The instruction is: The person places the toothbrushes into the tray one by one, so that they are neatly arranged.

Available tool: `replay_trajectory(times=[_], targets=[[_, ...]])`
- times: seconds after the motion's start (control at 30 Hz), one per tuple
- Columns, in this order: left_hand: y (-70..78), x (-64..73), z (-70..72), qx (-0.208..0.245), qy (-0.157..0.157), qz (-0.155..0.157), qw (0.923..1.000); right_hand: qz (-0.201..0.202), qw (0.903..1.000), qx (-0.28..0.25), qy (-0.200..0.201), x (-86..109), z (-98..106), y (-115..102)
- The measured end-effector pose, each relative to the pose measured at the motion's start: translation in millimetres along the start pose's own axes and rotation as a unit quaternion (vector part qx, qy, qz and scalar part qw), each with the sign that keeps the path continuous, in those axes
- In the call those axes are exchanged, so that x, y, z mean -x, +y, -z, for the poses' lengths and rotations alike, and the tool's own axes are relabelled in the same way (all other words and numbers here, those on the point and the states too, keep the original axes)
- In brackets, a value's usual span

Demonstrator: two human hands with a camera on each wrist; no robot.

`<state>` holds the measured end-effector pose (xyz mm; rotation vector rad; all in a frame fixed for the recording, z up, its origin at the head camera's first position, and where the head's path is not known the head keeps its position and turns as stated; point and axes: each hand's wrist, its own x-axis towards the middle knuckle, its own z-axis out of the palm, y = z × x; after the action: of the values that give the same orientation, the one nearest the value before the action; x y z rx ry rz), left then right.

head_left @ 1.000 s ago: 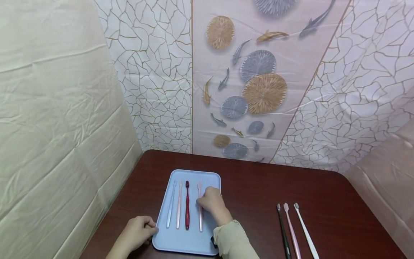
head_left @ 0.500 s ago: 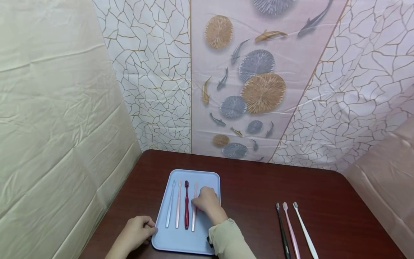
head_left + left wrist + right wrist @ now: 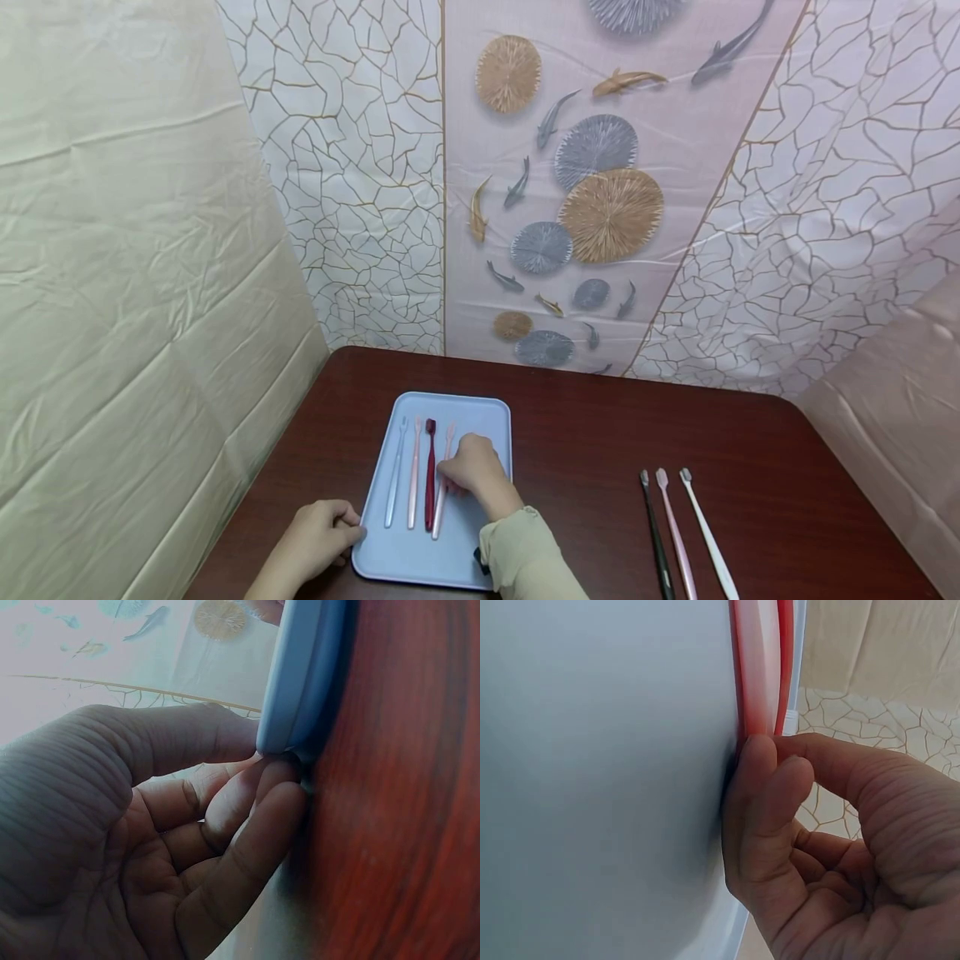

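On the light blue tray (image 3: pixel 420 562) in the head view, my right hand (image 3: pixel 477 471) pinches a pale pink toothbrush (image 3: pixel 439 518). That brush lies slightly slanted, its handle end close beside the dark red toothbrush (image 3: pixel 431 467). In the right wrist view, thumb and fingertips meet on the translucent pink handle (image 3: pixel 759 667), with a red handle (image 3: pixel 786 660) just behind. Further left lie another pink toothbrush (image 3: pixel 414 492) and a pale blue one (image 3: pixel 393 479). My left hand (image 3: pixel 318 537) holds the tray's left edge; in the left wrist view the thumb touches the rim (image 3: pixel 279 690), fingertips under it.
Right of the tray, on the dark red-brown wooden table (image 3: pixel 570 467), lie a black toothbrush (image 3: pixel 657 533), a pink toothbrush (image 3: pixel 677 533) and a white toothbrush (image 3: pixel 708 533). Patterned cloth (image 3: pixel 555 208) hangs behind the table, with plain cream cloth (image 3: pixel 150 292) along the left.
My right hand has moved left across the tray with the pink toothbrush, bringing it close to the red one and tilting it a little. My left hand stays at the tray's edge.
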<state>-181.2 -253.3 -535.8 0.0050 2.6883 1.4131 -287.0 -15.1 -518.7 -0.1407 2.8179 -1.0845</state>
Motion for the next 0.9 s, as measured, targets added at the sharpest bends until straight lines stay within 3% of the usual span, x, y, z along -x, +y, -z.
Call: replay_trajectory(times=[0.5,0.9], targets=[[-1.7,0.1,-0.7,0.007,-0.004,-0.002,1.0000,-0.003,1.0000,-0.001,0.004,-2.1,0.6,1.9],[-1.8,0.2,-0.9,0.007,0.001,-0.002,1.0000,0.006,1.0000,0.002,0.004,5.9,15.0,5.9]])
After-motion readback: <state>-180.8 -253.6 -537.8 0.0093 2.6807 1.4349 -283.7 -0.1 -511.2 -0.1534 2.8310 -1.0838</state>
